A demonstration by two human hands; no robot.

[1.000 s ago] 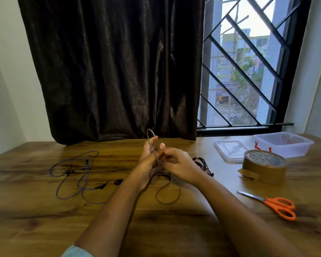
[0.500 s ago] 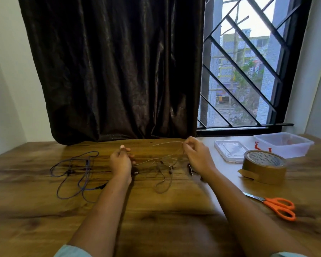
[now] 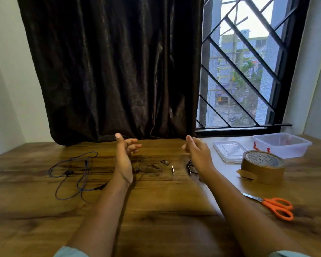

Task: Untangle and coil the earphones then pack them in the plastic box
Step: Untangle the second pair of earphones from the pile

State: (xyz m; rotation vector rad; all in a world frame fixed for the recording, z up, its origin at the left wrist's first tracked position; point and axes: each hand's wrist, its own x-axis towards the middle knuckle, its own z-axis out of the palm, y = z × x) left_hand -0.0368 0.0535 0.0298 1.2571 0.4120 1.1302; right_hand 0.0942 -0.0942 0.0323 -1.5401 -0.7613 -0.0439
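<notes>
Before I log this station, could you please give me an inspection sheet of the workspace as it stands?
Surface: wooden table, dark grain.
Job's things: grey earphones loose at centre; blue earphones sprawled at left; black earphones right of the grey; plastic box open, lid beside it.
Clutter: tape roll; orange scissors.
Hands: left hand and right hand raised, fingers curled; grip unclear.
Cables: nothing seen besides earphone cords.
Surroundings: dark curtain; barred window.

— How many views?
— One, worn on the person's head, close above the table (image 3: 165, 210).
— Facing?
— Forward and down, toward the curtain (image 3: 109, 71) and window (image 3: 248, 75); the wearer's forearms (image 3: 104, 210) enter from the near edge.
</notes>
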